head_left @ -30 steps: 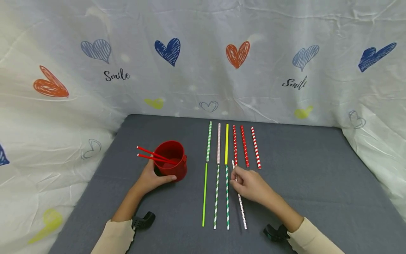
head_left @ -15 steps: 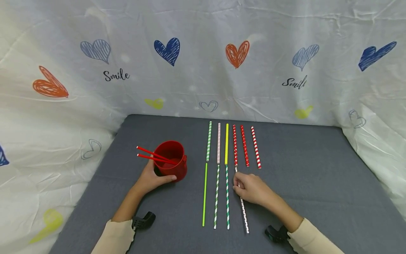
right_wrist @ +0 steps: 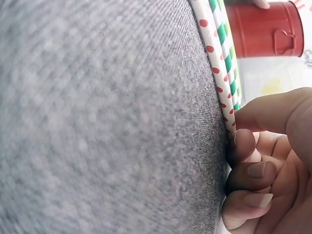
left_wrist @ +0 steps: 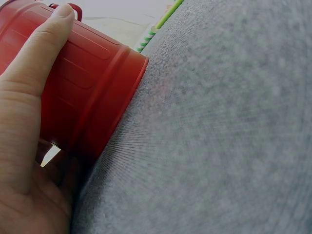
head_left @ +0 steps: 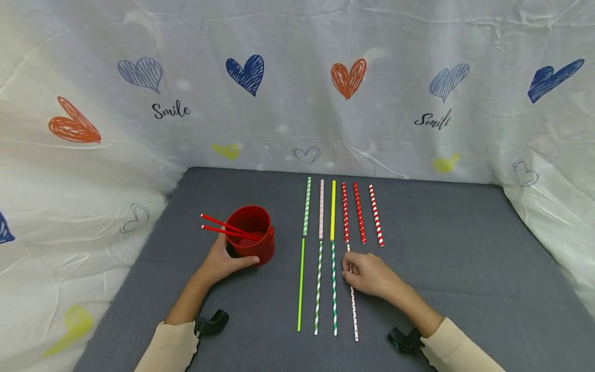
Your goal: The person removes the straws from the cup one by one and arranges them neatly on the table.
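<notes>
On the left, my left hand [head_left: 226,264] grips a red bucket [head_left: 261,252] by its side, the thumb lying along its front wall. Two red straws [head_left: 215,220] lean out over the rim toward the left. The left wrist view shows the bucket's base [left_wrist: 124,92] down on the cloth. My right hand [head_left: 372,275] pinches a white straw with red dots [head_left: 355,315] near its far end, between thumb and forefinger. That straw lies on the cloth, its far tip right at the near end of a red dotted straw [head_left: 345,212].
A far row holds pale green striped [head_left: 307,206], pink [head_left: 321,209], yellow [head_left: 332,209], another red dotted [head_left: 359,214] and red striped straws [head_left: 376,215]. Nearer lie plain green [head_left: 301,284], green striped [head_left: 318,289] and dark green striped straws [head_left: 334,289]. A printed curtain [head_left: 279,119] stands behind the grey cloth [head_left: 455,248].
My right hand has drawn the white straw slightly nearer, off the red dotted straw, then swung its near end left, so it lies straighter. The left hand and bucket stay put.
</notes>
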Demonstrator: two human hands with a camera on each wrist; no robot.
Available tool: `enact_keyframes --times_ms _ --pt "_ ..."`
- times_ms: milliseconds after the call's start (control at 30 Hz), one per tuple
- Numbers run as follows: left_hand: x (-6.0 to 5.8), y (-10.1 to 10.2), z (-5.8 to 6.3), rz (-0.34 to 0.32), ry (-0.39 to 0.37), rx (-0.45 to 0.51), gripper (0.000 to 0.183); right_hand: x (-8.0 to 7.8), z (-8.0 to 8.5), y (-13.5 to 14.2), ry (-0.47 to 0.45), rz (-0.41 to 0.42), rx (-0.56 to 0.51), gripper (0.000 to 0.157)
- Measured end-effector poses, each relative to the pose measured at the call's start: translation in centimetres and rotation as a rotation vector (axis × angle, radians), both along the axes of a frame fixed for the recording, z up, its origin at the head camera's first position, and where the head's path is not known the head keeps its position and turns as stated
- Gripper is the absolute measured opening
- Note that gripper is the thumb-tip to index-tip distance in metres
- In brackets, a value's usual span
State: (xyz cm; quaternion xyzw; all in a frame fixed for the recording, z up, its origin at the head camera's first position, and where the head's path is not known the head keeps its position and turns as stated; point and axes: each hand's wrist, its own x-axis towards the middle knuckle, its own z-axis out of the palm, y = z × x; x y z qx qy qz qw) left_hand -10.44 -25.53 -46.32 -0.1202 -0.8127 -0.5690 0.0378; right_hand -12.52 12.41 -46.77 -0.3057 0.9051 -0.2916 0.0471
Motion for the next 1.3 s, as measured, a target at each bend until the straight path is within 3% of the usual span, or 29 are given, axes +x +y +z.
enact_keyframes --times_ms 700,1300 --pt "0.0 0.0 -0.3 -0.015 0.01 0.011 0.093 0.4 0.1 -0.1 0.012 0.002 0.016 0.022" --pt "-0.1 -0.1 -0.3 -0.019 0.027 0.017 0.093 -0.4 2.6 -1.9 0.093 0.077 0.022 0.018"
